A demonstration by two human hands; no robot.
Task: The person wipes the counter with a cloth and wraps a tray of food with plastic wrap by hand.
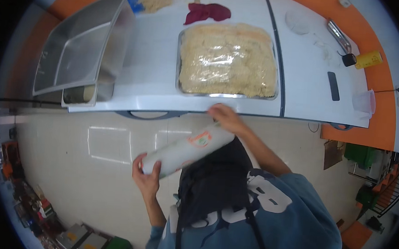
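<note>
A thick white roll (191,148) with orange and green print, perhaps plastic wrap, slants between my hands in front of my body. My left hand (147,176) grips its lower left end, fingers and thumb on either side. At the upper right end, my right hand (228,118) holds the roll close to the front edge of the white work surface. Beyond it on that surface rests a shallow metal tray (227,95), heaped with pale yellow, crumbly food (230,63). Clear shiny film covers the food.
A large steel pan (84,50) stands at left over a smaller container (79,95). Behind the tray lies a dark red cloth (209,13). A phone (333,86), a clear plastic cup (364,103) and a yellow can (368,60) are at right. Handles (148,115) jut from the front edge.
</note>
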